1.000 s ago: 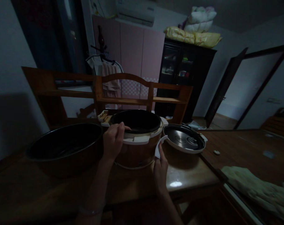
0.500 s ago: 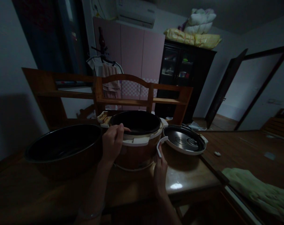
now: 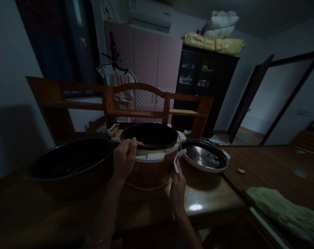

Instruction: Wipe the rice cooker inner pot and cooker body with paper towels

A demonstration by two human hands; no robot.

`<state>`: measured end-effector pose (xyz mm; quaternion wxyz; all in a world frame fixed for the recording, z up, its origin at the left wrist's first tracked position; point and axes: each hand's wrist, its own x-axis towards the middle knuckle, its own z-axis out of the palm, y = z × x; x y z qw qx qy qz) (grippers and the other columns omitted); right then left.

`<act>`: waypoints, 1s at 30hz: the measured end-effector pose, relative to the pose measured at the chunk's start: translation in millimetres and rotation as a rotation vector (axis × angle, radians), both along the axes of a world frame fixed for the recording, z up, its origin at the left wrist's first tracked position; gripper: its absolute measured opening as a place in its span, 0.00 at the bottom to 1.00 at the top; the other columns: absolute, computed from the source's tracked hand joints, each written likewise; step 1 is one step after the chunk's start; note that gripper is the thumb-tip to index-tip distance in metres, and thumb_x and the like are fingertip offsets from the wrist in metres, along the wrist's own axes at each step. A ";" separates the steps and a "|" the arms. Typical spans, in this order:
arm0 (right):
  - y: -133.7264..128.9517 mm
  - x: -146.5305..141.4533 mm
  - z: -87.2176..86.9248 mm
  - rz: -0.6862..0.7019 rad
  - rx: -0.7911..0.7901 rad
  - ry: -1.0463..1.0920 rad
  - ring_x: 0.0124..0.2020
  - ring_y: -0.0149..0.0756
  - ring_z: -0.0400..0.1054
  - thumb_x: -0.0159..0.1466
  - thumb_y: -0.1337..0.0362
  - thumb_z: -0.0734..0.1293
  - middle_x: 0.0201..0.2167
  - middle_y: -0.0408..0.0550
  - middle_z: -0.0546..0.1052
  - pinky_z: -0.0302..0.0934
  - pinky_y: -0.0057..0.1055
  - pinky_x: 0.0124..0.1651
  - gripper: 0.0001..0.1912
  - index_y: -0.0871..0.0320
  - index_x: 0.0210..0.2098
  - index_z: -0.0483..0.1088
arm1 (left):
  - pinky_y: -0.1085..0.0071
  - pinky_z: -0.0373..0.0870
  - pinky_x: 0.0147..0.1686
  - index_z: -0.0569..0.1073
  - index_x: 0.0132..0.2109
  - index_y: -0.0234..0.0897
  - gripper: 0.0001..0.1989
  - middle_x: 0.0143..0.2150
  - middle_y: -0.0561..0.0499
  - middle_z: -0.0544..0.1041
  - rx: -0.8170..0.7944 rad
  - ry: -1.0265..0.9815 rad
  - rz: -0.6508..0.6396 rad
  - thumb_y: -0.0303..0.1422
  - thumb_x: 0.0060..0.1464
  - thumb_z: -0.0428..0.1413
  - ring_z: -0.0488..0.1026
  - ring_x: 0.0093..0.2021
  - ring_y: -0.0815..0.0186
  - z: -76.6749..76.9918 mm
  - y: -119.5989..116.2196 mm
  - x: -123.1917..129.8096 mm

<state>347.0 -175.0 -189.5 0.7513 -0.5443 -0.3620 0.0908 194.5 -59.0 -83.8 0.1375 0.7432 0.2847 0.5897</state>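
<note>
A rice cooker (image 3: 149, 171) with a brown body and pale rim stands uncovered in front of me, a dark inner pot (image 3: 151, 133) inside it. My left hand (image 3: 124, 157) is closed at the cooker's front left rim, one fingertip reaching over the edge of the inner pot. My right hand (image 3: 178, 185) is at the cooker's right side, its fingers against a white curved handle (image 3: 176, 164). Whether that handle joins the cooker is unclear. Beside the cooker on the right lies a round lid (image 3: 200, 157), metal underside up.
A wide dark pot (image 3: 71, 173) stands at the left on the wooden table (image 3: 206, 197). Behind the cooker rises a wooden shelf frame (image 3: 138, 88). Pale green cloth (image 3: 284, 207) lies at the lower right, and a small white object (image 3: 241, 171) is on the floor.
</note>
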 end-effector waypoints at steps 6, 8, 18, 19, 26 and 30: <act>-8.2 5.0 -29.0 0.048 -0.072 0.049 0.70 0.39 0.52 0.69 0.55 0.56 0.65 0.46 0.67 0.42 0.43 0.72 0.27 0.52 0.66 0.62 | 0.68 0.65 0.49 0.81 0.37 0.40 0.22 0.39 0.50 0.81 0.009 0.004 -0.010 0.38 0.67 0.43 0.75 0.42 0.64 -0.1 -0.4 -0.2; -9.4 7.8 -31.9 0.062 -0.091 0.054 0.70 0.38 0.52 0.69 0.54 0.56 0.64 0.45 0.68 0.41 0.43 0.72 0.27 0.52 0.66 0.62 | 0.68 0.65 0.49 0.81 0.37 0.40 0.22 0.39 0.50 0.81 0.007 0.001 -0.004 0.38 0.67 0.44 0.75 0.42 0.64 -0.1 -0.6 -0.2; -7.7 -0.9 -24.7 0.073 -0.085 0.103 0.72 0.37 0.47 0.70 0.52 0.55 0.69 0.41 0.59 0.41 0.40 0.72 0.29 0.49 0.68 0.58 | 0.69 0.65 0.49 0.81 0.37 0.41 0.22 0.38 0.51 0.81 0.003 0.004 -0.002 0.38 0.68 0.44 0.75 0.43 0.64 0.9 -1.6 -0.5; -7.5 -1.4 -24.8 0.072 -0.082 0.115 0.72 0.37 0.47 0.70 0.52 0.55 0.69 0.41 0.59 0.40 0.41 0.72 0.29 0.50 0.68 0.57 | 0.69 0.65 0.48 0.81 0.37 0.41 0.22 0.38 0.51 0.81 0.003 0.000 -0.004 0.39 0.68 0.44 0.75 0.43 0.64 0.9 -1.7 -0.4; -8.2 1.8 -27.1 0.089 -0.068 0.121 0.71 0.38 0.48 0.69 0.52 0.56 0.69 0.43 0.59 0.37 0.43 0.73 0.29 0.51 0.68 0.58 | 0.69 0.65 0.48 0.81 0.37 0.39 0.22 0.38 0.50 0.80 -0.004 -0.011 -0.017 0.39 0.68 0.44 0.75 0.41 0.65 -0.2 -1.2 0.0; -8.4 1.5 -25.2 0.083 -0.054 0.136 0.71 0.39 0.50 0.69 0.52 0.58 0.67 0.43 0.62 0.38 0.43 0.72 0.29 0.51 0.67 0.60 | 0.69 0.65 0.48 0.81 0.37 0.39 0.22 0.38 0.50 0.80 -0.008 -0.017 -0.021 0.39 0.68 0.44 0.75 0.41 0.66 -1.0 -0.3 0.1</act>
